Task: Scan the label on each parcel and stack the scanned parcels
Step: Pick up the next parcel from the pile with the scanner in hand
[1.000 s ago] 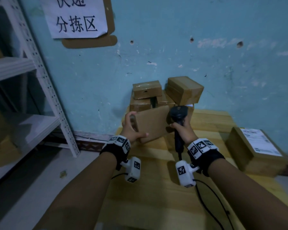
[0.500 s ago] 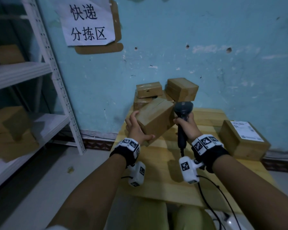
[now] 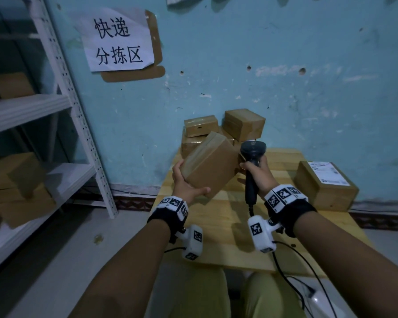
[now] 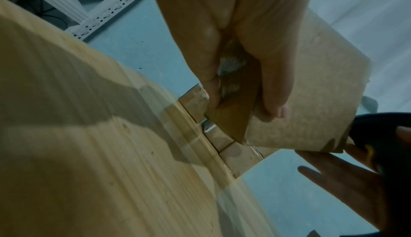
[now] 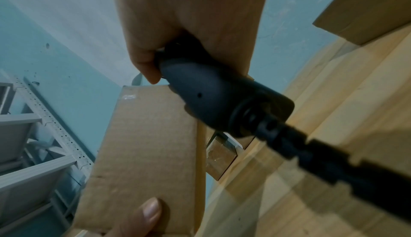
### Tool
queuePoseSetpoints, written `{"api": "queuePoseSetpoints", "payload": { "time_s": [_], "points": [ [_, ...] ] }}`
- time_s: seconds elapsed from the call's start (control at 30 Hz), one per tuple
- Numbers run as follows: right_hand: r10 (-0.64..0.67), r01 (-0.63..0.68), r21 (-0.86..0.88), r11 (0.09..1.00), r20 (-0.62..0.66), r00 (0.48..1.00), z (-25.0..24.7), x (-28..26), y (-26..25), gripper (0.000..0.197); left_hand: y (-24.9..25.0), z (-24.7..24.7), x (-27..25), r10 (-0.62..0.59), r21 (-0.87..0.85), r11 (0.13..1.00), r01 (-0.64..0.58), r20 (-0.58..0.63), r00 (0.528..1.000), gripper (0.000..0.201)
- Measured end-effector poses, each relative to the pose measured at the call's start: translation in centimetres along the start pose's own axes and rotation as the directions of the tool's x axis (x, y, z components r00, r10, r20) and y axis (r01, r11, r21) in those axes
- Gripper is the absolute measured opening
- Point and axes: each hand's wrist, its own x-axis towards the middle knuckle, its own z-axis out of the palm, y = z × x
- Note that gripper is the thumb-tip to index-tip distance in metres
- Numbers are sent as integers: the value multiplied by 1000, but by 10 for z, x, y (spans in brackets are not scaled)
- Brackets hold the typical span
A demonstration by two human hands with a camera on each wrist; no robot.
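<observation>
My left hand point(image 3: 186, 184) grips a plain brown cardboard parcel point(image 3: 210, 165), tilted in the air above the wooden table point(image 3: 228, 226); the parcel point(image 4: 311, 100) fills the left wrist view with the thumb on its side. My right hand point(image 3: 256, 173) holds a black barcode scanner point(image 3: 252, 154) upright by its handle, its head just right of the parcel. In the right wrist view the scanner point(image 5: 222, 103) sits beside the parcel point(image 5: 144, 152). No label shows on the held parcel.
Several brown parcels point(image 3: 242, 123) are piled at the table's far edge against the blue wall. A larger parcel with a white label point(image 3: 326, 184) sits on the right of the table. White metal shelving point(image 3: 78, 125) with boxes stands at left. The scanner cable point(image 3: 296, 267) trails toward me.
The left hand has lifted and rotated the parcel, tipping it so another face turns up. The right hand with the scanner has stayed beside it. The head view has tilted up.
</observation>
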Motion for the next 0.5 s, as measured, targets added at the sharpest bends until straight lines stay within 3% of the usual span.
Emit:
{"api": "queuePoseSetpoints", "payload": {
  "time_s": [0.2, 0.37, 0.5],
  "points": [
    [-27, 26, 93, 995, 4, 1000, -3, -1, 2, 35, -8, 3, 6, -81, -9, 997, 82, 60, 995, 81],
    [-23, 17, 150, 989, 37, 999, -5, 0, 5, 35, -15, 7, 12, -187, 75, 981, 181, 78, 979, 69],
    [-29, 18, 138, 990, 79, 996, 0, -1, 7, 42, -13, 13, 12, -227, -52, 971, 234, 110, 968, 74]
  ]
}}
